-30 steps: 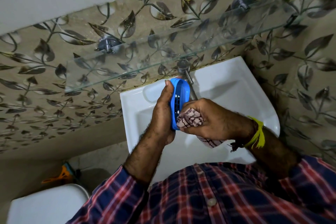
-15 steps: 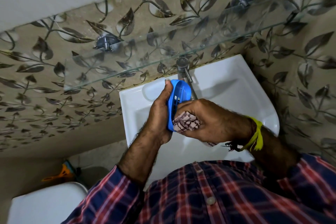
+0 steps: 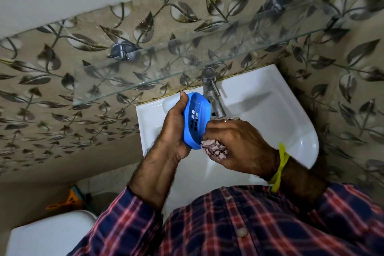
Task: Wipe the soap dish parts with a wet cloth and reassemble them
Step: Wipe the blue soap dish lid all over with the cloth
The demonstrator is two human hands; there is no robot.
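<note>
A: Start with the biggest thing. What could go wrong over that sink?

B: The dish is held on edge right above the basin, close beside the tap. If the wet plastic slips, I'd expect it to drop into the sink or knock the tap. A hard rub along the lower rim could also lever it out of the grip.

A: Anything overhead?

B: A glass shelf juts out above the work. Lifting the dish carelessly could bump it.

A: Is this the whole dish?

B: I see one blue piece with drain slots, its hollow side facing the camera. The other part isn't in view, so I judge reassembly is not yet begun.

A: How is the left hand set?

B: Wrapped around the dish's back, thumb hooked over the top edge, palm and fingers closed against it. A firm clasp, not a pinch.

A: And the right hand?

B: Curled tight around a bunched, patterned cloth, fingers folded in. The cloth pokes out by the dish's lower rim and touches it there.

A: Is the cloth wet?

B: I cannot tell.
</note>
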